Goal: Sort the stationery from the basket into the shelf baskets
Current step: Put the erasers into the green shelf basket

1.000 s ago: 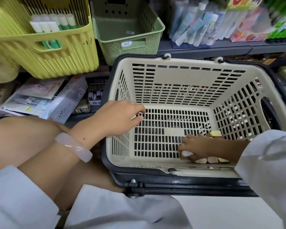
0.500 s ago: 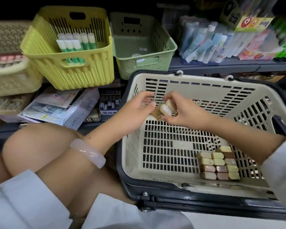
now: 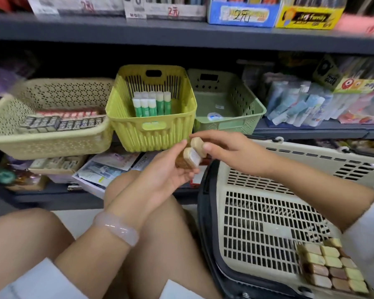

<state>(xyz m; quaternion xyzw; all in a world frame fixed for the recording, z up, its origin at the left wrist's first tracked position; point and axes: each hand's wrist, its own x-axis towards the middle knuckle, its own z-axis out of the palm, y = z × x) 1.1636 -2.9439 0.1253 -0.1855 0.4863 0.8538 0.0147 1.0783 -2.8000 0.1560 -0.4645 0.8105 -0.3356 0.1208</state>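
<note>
My left hand (image 3: 166, 171) cradles small tan erasers (image 3: 187, 159) in its palm, in front of the shelf. My right hand (image 3: 227, 151) pinches one more tan eraser (image 3: 197, 144) just above them. Both hands hover left of the cream shopping basket (image 3: 266, 175), whose near right corner holds several more erasers (image 3: 330, 268) in rows. On the shelf stand a yellow basket (image 3: 151, 132) with green-and-white glue sticks (image 3: 151, 104), a green basket (image 3: 231, 123) almost empty, and a beige basket (image 3: 50, 143) with small boxes.
Packets of stationery (image 3: 300, 108) lie on the shelf right of the green basket. Flat packages (image 3: 108, 167) fill the lower shelf under the baskets. My bare knees (image 3: 125, 190) are below my hands. A higher shelf (image 3: 181, 33) carries price-tagged boxes.
My right hand lifted erasers out of the shopping basket and brought them to my left hand. Both hands moved left, off the basket toward the shelf, and my view tilted up.
</note>
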